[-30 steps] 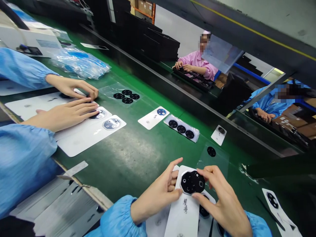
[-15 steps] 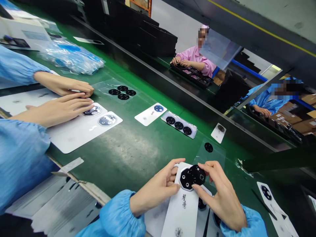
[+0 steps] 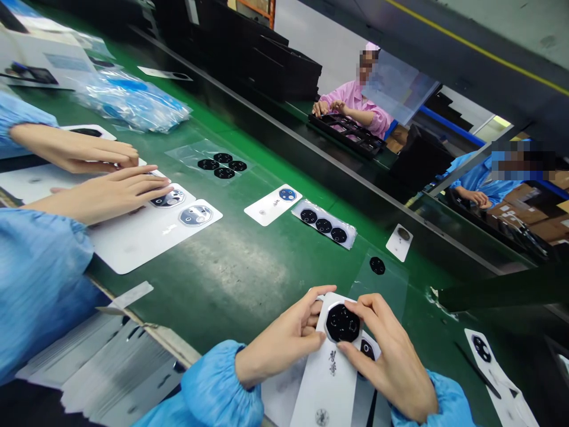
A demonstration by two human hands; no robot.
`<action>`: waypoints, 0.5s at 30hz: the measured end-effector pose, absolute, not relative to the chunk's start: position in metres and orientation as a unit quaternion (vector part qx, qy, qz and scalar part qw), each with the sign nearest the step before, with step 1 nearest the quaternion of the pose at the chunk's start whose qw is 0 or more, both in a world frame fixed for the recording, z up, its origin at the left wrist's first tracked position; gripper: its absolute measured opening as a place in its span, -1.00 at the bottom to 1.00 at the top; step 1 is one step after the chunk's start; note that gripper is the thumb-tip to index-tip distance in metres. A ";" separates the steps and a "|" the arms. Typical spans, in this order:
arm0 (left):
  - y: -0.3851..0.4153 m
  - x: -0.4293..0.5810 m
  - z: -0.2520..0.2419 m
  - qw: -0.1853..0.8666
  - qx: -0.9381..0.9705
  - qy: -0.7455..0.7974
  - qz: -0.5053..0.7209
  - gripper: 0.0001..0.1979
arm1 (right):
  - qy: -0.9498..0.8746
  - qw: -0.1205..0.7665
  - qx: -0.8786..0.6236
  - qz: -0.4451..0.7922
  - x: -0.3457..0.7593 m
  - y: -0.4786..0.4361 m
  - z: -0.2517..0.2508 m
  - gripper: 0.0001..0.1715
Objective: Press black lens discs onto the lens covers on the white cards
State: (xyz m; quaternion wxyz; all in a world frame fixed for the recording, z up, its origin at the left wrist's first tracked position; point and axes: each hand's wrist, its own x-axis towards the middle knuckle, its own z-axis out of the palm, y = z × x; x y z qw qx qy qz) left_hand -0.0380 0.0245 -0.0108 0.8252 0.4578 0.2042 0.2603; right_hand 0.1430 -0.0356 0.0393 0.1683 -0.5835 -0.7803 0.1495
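Note:
My left hand [image 3: 284, 338] grips the upper left edge of a white panel [image 3: 326, 379] that carries dark lettering. A black octagonal disc [image 3: 342, 323] lies over the silver-rimmed camera area at the panel's top. My right hand [image 3: 386, 350] has its thumb and index finger on the disc's edges. Part of another panel with black rings [image 3: 368, 350] shows beneath, partly hidden by my right hand. Just beyond, a single black disc [image 3: 377, 265] rests on a clear film [image 3: 391, 284].
At left a co-worker's two hands [image 3: 98, 190] rest over white panels [image 3: 128, 255]. Farther back are four-disc film [image 3: 222, 165], a three-disc strip [image 3: 323, 225], a white panel [image 3: 271, 206] and plastic bags [image 3: 133, 101]. Tweezers [image 3: 482, 373] lie right. Two people sit beyond.
The black disc in my right fingers has moved left and down onto the panel's camera area, now lined up with it. The co-worker's farther hand has shifted left.

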 end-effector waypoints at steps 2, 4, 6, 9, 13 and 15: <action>0.025 -0.038 -0.011 0.823 0.463 0.202 0.261 -0.38 | -0.782 0.168 -0.581 0.150 0.142 -0.035 0.039 -0.54; 0.025 -0.038 -0.010 0.821 0.465 0.203 0.261 -0.37 | -0.783 0.167 -0.581 0.149 0.142 -0.035 0.038 -0.55; 0.025 -0.038 -0.009 0.820 0.466 0.207 0.259 -0.36 | -0.783 0.168 -0.580 0.148 0.143 -0.035 0.038 -0.55; 0.025 -0.039 -0.008 0.821 0.463 0.210 0.259 -0.35 | -0.785 0.167 -0.578 0.149 0.144 -0.035 0.037 -0.54; 0.025 -0.039 -0.008 0.822 0.461 0.211 0.261 -0.37 | -0.785 0.162 -0.578 0.153 0.143 -0.035 0.036 -0.53; 0.024 -0.039 -0.008 0.823 0.460 0.211 0.259 -0.37 | -0.784 0.162 -0.579 0.154 0.143 -0.035 0.037 -0.53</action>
